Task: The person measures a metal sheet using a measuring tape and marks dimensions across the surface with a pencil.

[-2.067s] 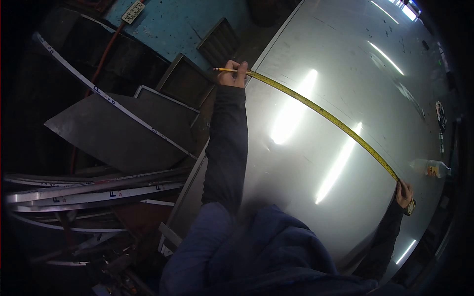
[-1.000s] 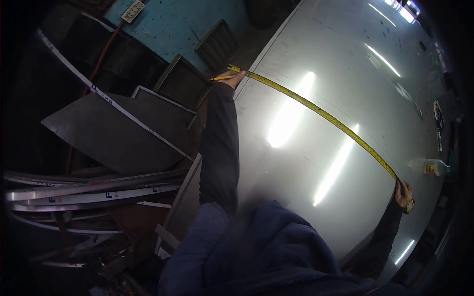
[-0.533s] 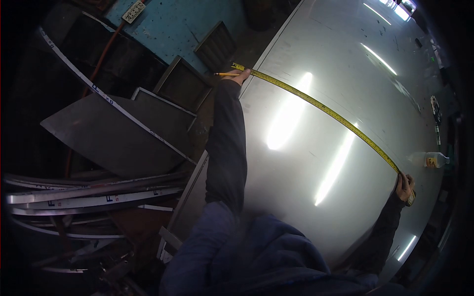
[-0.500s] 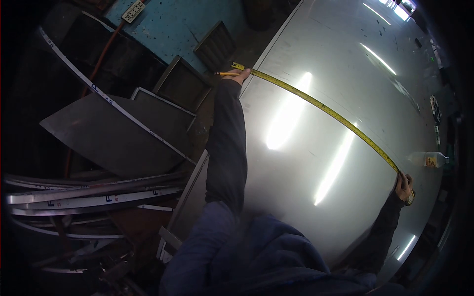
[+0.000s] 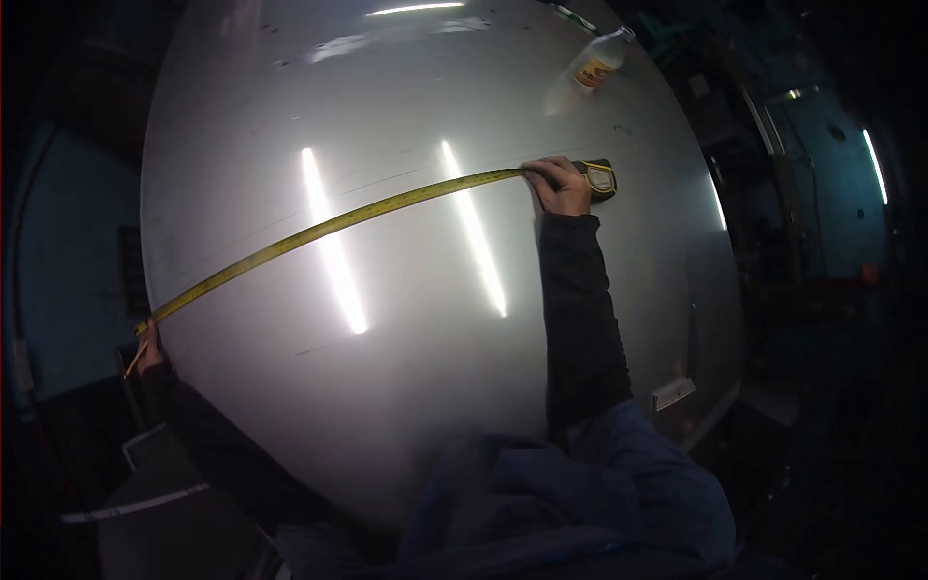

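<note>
A yellow tape measure blade (image 5: 333, 224) stretches across a large grey metal sheet (image 5: 416, 377). At the sheet's left edge, my left hand (image 5: 150, 350) is closed on the tape's end, with a pencil (image 5: 136, 359) also between its fingers. My right hand (image 5: 561, 186) pinches the blade on the sheet, right beside the tape case (image 5: 599, 180), which lies just past the fingers. Thin marked lines run on the sheet along the far side of the blade.
A clear bottle (image 5: 596, 66) with an orange label lies on the sheet at the far right. A small metal piece (image 5: 674, 393) is near the right edge. Below the left edge are a white strip (image 5: 135, 506) and dark sheet pieces.
The view has swung to the right, so the tape now runs from lower left to upper middle. Both hands still hold the tape; the case shows more fully.
</note>
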`<state>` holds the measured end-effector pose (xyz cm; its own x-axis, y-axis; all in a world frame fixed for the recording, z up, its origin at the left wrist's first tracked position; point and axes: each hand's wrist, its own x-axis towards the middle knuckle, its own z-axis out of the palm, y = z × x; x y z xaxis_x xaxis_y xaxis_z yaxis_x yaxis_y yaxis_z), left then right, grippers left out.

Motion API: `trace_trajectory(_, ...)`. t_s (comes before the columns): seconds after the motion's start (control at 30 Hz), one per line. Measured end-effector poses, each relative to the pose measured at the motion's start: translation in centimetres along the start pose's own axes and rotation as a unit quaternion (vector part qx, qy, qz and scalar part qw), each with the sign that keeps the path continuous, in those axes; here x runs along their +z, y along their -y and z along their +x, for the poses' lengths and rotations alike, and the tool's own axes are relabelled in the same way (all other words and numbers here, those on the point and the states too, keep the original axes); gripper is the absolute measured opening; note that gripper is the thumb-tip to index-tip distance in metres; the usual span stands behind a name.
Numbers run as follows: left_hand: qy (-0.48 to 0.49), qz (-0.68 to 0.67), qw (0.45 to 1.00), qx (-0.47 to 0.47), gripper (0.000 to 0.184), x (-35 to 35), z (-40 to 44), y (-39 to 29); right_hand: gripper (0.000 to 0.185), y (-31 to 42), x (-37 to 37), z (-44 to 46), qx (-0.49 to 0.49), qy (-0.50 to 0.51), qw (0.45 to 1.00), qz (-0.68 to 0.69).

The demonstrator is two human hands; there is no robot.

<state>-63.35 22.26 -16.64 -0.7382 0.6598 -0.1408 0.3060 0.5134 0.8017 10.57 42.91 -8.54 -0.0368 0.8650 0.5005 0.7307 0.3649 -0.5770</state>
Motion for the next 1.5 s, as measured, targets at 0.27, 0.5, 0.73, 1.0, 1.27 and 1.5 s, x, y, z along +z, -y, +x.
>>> trace_trajectory(0.27, -0.043, -0.005, 0.999, 0.008, 0.058, -0.4, -0.4, -0.8, 0.017, 0.3, 0.1, 0.1, 0.032, 0.004, 0.999, 0.010)
trace_trajectory(0.5, -0.013, 0.019, 0.999, 0.028, 0.062, -0.7, -1.3, -2.0, 0.016, 0.2, 0.1, 0.1, 0.033, 0.004, 0.999, 0.021)
trace_trajectory(0.73, -0.014, -0.011, 1.000, 0.008, 0.061, -0.9, -0.2, 0.1, 0.018, 0.2, 0.0, 0.0, 0.040, 0.013, 0.999, 0.009)
trace_trajectory(1.0, -0.001, 0.013, 1.000, 0.019, 0.058, -1.4, 0.3, 0.9, 0.018, 0.3, 0.1, 0.0, 0.040, 0.010, 0.999, 0.014)
trace_trajectory(1.27, 0.011, 0.024, 0.999, 0.026, 0.056, -1.6, 0.8, 0.7, 0.018, 0.6, 0.0, 0.1, 0.042, 0.014, 0.999, 0.014)
trace_trajectory(1.5, -0.016, -0.002, 1.000, -0.002, 0.056, -0.1, -1.3, -1.8, 0.017, 0.1, -0.2, 0.1, 0.020, 0.013, 1.000, 0.004)
